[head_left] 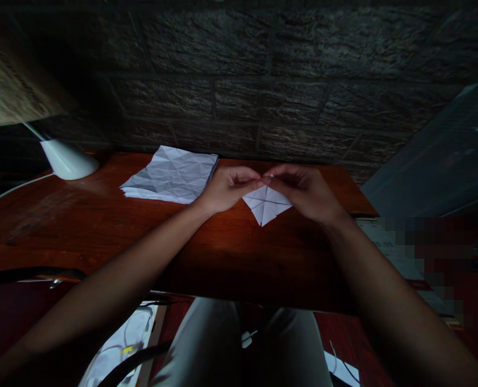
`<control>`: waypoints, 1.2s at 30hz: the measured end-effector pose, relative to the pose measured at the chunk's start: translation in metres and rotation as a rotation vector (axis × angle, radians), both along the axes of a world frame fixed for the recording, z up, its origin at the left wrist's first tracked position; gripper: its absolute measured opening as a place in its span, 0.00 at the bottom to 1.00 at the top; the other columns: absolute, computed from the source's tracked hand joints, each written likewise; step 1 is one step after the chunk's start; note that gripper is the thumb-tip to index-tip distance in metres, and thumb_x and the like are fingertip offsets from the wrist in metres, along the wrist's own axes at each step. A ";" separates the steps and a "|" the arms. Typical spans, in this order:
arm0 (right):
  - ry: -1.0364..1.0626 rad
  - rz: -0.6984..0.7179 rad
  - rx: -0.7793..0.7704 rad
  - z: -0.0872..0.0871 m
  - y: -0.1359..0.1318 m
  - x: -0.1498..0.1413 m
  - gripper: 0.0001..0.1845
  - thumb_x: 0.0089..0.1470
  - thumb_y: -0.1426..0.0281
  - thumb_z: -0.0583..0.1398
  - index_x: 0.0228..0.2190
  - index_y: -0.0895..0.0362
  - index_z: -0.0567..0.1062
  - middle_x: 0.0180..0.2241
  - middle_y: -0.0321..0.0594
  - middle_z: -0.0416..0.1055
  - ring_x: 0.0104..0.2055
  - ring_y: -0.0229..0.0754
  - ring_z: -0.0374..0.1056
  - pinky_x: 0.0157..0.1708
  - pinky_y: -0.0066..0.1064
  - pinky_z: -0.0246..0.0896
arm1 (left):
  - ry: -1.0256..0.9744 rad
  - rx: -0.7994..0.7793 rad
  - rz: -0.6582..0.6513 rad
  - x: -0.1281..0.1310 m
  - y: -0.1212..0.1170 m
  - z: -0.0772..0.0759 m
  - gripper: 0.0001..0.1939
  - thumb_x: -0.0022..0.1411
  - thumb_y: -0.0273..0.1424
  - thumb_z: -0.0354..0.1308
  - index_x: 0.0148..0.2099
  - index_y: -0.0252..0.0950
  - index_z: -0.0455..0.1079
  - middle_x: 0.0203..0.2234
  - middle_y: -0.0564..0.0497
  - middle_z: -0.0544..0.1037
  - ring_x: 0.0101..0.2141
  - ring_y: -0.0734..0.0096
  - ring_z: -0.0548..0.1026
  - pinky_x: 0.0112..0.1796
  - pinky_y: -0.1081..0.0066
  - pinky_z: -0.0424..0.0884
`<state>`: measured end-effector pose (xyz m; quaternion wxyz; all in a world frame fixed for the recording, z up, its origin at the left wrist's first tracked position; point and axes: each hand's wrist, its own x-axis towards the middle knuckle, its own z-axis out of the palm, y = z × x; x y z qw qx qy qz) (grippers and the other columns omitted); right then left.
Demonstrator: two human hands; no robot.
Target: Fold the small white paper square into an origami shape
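Observation:
A small folded piece of white paper [265, 203] with crease lines meeting at its middle is held just over the wooden table [239, 258]. My left hand [231, 187] pinches its far corner from the left, thumb and fingers closed. From the right, my right hand [303, 188] pinches the same far corner, its fingertips touching those of the left. The exact fold between the fingertips is hidden. Left of my left hand lies a stack of creased white paper sheets [170, 171].
A white lamp base [67, 160] with a cord stands at the table's left, under a woven shade [13, 80]. Behind the table rises a dark brick wall [239, 80]. A grey panel [432, 145] leans at the right. My legs [210, 344] are below the front edge.

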<state>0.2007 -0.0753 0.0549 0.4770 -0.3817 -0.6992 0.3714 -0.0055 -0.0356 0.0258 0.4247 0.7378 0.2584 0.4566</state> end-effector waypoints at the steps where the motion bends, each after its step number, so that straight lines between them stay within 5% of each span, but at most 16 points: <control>1: -0.006 -0.004 0.002 0.000 0.000 0.000 0.22 0.51 0.47 0.73 0.34 0.53 0.84 0.37 0.39 0.82 0.39 0.44 0.74 0.43 0.38 0.71 | -0.002 -0.001 -0.008 0.000 0.000 0.000 0.17 0.60 0.45 0.72 0.40 0.35 0.82 0.38 0.47 0.87 0.39 0.67 0.83 0.41 0.68 0.79; 36: 0.034 -0.063 -0.030 -0.006 -0.001 -0.006 0.18 0.54 0.52 0.72 0.35 0.54 0.84 0.36 0.40 0.82 0.36 0.42 0.73 0.36 0.35 0.68 | -0.021 -0.008 0.065 0.004 -0.004 0.001 0.17 0.59 0.44 0.73 0.39 0.34 0.83 0.37 0.46 0.88 0.37 0.66 0.84 0.40 0.67 0.79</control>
